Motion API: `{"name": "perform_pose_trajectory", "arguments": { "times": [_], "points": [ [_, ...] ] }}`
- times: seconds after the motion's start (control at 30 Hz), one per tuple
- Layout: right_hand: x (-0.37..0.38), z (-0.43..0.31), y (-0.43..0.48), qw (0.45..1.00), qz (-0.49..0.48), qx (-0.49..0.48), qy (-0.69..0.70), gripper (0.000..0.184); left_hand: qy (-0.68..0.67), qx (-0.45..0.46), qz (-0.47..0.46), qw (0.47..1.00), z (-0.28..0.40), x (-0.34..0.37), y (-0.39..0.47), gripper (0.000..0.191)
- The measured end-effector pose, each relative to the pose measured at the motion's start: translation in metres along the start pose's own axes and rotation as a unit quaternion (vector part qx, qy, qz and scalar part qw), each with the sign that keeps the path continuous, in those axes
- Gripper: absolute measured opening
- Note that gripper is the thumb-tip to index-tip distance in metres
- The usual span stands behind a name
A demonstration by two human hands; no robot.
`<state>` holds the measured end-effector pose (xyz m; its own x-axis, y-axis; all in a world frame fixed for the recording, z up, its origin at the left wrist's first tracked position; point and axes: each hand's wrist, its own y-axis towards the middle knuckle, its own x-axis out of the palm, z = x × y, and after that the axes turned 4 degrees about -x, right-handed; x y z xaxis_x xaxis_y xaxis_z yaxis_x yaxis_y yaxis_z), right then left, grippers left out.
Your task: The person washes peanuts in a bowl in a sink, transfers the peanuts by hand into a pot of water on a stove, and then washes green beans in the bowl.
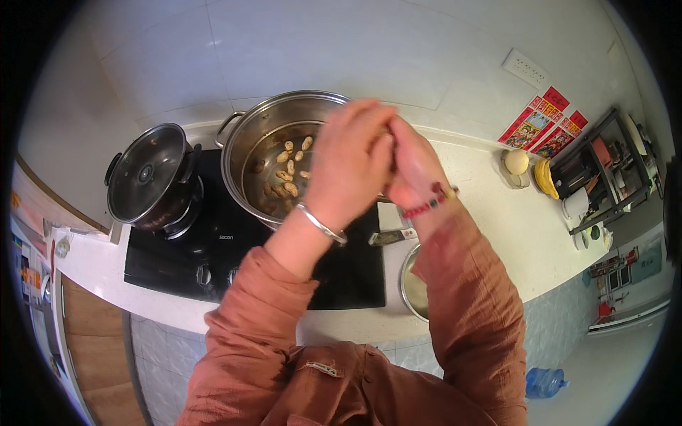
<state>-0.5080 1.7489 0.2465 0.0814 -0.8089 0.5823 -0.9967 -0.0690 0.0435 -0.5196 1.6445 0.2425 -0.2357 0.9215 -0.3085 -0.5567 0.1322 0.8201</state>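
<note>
My left hand [346, 160], with a silver bangle at the wrist, is pressed against my right hand [414, 165], which has a red bead bracelet below it. Both are raised over the right side of a large stainless steel pot [228, 178]. Motion blurs the fingers, and whatever may lie between the palms is hidden. Several peanuts in their shells [290, 168] lie in the liquid inside the pot. Below the right hand, a flat utensil with a metal handle [394, 237] shows in part. My right sleeve covers part of a steel basin [413, 290].
A dark pot with a glass lid [146, 173] occupies the left burner of the black cooktop [319, 277]. Farther right on the white counter [479, 213] are a round pale fruit [516, 161] on a glass, bananas [545, 179] and a black rack [607, 165]. A blue water jug [544, 382] lies on the floor.
</note>
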Motion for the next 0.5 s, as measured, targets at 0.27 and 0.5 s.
{"name": "perform_pose_trajectory", "arguments": {
  "times": [0.27,0.5],
  "points": [
    [0.012,0.013,0.03,0.974,-0.036,0.093,-0.203,0.057,-0.018,-0.134,-0.032,0.99,-0.057,-0.047,-0.017,0.031],
    [-0.002,-0.019,0.002,0.98,-0.086,-0.035,-0.178,0.059,-0.179,-0.154,-0.026,0.971,-0.027,-0.055,-0.03,0.025]
  ]
}}
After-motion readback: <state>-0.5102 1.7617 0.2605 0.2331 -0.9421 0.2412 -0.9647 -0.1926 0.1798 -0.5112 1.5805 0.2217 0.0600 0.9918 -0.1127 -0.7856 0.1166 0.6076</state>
